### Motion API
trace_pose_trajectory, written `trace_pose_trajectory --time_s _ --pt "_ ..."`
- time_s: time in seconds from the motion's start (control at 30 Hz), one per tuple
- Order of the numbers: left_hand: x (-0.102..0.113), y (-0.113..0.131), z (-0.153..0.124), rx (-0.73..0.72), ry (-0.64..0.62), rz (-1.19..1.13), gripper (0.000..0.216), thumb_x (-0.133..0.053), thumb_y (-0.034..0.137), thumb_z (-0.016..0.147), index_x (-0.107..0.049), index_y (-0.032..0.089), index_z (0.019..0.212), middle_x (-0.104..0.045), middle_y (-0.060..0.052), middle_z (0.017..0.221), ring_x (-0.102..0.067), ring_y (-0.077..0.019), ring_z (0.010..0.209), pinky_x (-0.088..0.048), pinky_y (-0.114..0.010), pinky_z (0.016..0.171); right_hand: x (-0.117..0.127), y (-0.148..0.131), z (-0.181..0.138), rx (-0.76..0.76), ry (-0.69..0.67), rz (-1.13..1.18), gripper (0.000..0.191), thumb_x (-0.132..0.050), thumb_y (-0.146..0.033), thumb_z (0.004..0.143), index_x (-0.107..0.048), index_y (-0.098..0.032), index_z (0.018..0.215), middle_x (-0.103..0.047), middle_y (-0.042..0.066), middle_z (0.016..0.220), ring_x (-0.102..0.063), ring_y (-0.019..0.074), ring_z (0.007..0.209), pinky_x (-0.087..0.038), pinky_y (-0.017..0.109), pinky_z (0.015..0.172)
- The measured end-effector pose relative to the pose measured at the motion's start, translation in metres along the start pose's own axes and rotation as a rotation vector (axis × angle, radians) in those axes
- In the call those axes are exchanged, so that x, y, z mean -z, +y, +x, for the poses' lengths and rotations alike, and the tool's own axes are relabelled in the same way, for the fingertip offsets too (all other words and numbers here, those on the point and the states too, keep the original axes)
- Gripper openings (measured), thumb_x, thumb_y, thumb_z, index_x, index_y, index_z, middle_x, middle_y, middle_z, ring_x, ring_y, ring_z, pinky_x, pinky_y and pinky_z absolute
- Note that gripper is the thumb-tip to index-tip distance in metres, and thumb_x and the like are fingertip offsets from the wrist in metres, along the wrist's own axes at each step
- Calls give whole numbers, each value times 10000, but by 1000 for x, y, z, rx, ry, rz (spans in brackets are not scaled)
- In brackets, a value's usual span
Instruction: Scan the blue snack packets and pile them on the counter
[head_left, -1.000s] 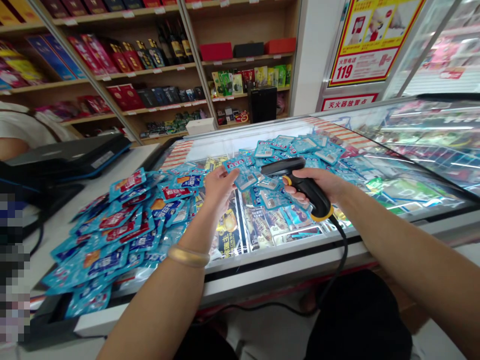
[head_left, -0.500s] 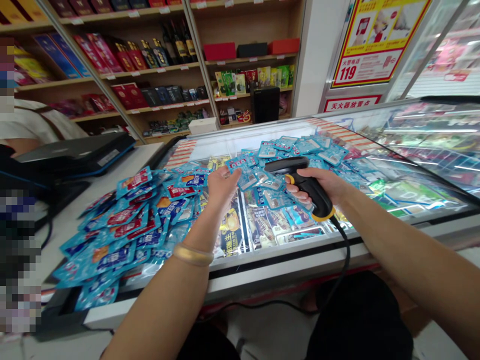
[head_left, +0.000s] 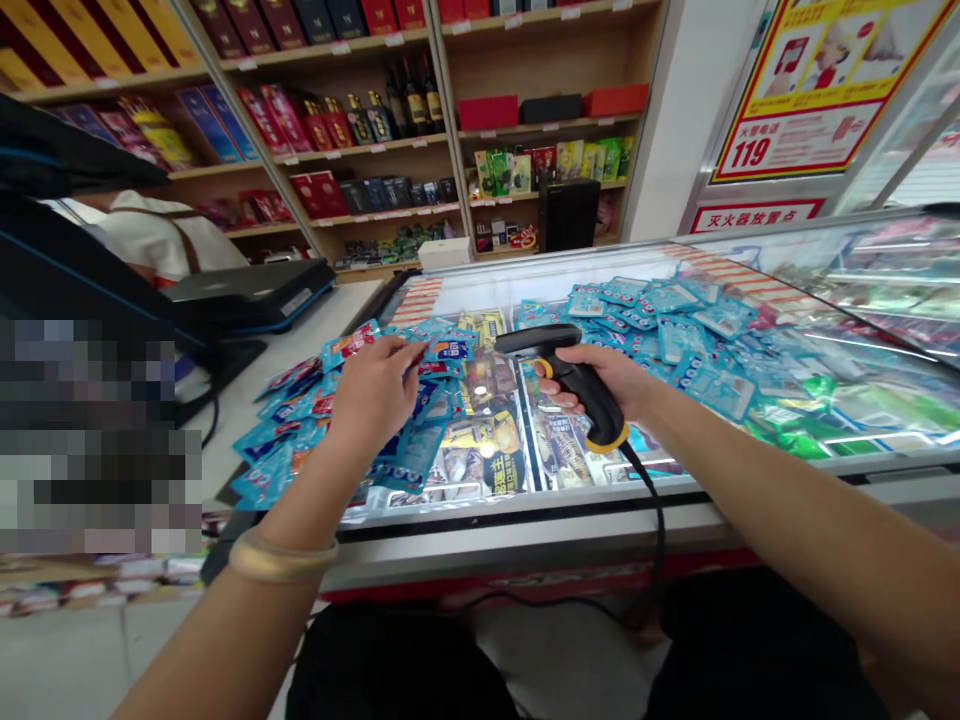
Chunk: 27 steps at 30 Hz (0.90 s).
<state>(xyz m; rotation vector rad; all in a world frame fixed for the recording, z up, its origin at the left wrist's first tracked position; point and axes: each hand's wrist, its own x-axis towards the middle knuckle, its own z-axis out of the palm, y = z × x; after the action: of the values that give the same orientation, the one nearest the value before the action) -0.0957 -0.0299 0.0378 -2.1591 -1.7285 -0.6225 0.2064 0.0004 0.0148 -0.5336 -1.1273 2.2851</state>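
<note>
My right hand (head_left: 592, 385) is wrapped round the grip of a black and yellow barcode scanner (head_left: 592, 400), whose head points left above the glass. The scanner's cord hangs down over the front edge. My left hand (head_left: 379, 390) is over the left pile of blue snack packets (head_left: 416, 455), its fingers curled and pinching at the edge of a packet there; the fingertips are partly hidden. Packets in this pile show red or dark blue fronts. On the right, a second pile of blue packets (head_left: 682, 335) lies mostly with printed backs and barcodes up.
Beneath the piles is a glass-topped freezer (head_left: 480, 515) with packaged goods inside. A dark flat device (head_left: 255, 290) rests on the counter at left, near a person's white sleeve (head_left: 161, 235). Shelves of boxes and bottles (head_left: 420, 100) stand behind.
My left hand has moved left, from the right-hand pile's near edge to the left pile, and its fingers have curled. The right hand still holds the scanner. The view has swung left.
</note>
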Motion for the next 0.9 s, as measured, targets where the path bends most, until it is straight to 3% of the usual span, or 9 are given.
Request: trace_pose_trajectory --time_s 0.07,0.17,0.3,0.47,0.6,0.77,0.9 --pt "-3 -3 -10 -36 -130 92 402 -484 245 860 -715 211 1188 -676 -143 1242 -585 -343 1185 -425 -522 1028 -9 4 11 -20 -12 5 178 -607 -311 856 -573 -143 905 -563 27 721 -473 96 536 -446 193 459" --pt "-4 -1 -18 -46 -180 152 414 -515 368 893 -687 212 1235 -654 -148 1298 -547 -362 1243 -382 -554 1067 -16 8 19 -30 -15 6 162 -575 -306 878 -570 -147 907 -559 24 718 -469 95 532 -441 188 454" --pt "0 0 -19 -20 -155 158 414 -476 405 930 -697 188 1205 -669 -159 1263 -561 -361 1227 -392 -552 1056 -14 9 18 -19 2 16 170 -586 -308 871 -576 -142 905 -556 27 725 -471 95 529 -436 190 447" --pt "-1 11 -12 -16 -32 23 384 -452 355 942 -701 190 1182 -690 -151 1216 -599 -335 1179 -437 -534 1014 -6 -2 5 39 50 22 168 -572 -300 861 -572 -137 905 -550 27 711 -457 96 525 -435 195 449" --pt "-10 45 4 -72 -36 -180 355 -502 326 915 -702 173 1165 -710 -137 1169 -631 -292 1130 -480 -485 1006 9 -20 -16 127 119 15 179 -590 -301 840 -579 -135 907 -551 28 711 -448 96 521 -431 198 447" --pt "-30 111 26 -117 -215 -337 326 -559 334 902 -707 183 1151 -709 -115 1156 -645 -249 1103 -496 -424 1014 43 -37 -57 203 246 7 181 -611 -299 818 -578 -151 916 -542 25 712 -438 104 516 -417 205 429" --pt "-48 155 36 -146 -344 -348 424 -616 454 873 -688 161 1170 -682 -146 1167 -616 -294 1149 -482 -447 1015 62 -38 -80 209 322 21 175 -609 -304 816 -570 -161 910 -527 22 716 -432 112 513 -417 220 426"
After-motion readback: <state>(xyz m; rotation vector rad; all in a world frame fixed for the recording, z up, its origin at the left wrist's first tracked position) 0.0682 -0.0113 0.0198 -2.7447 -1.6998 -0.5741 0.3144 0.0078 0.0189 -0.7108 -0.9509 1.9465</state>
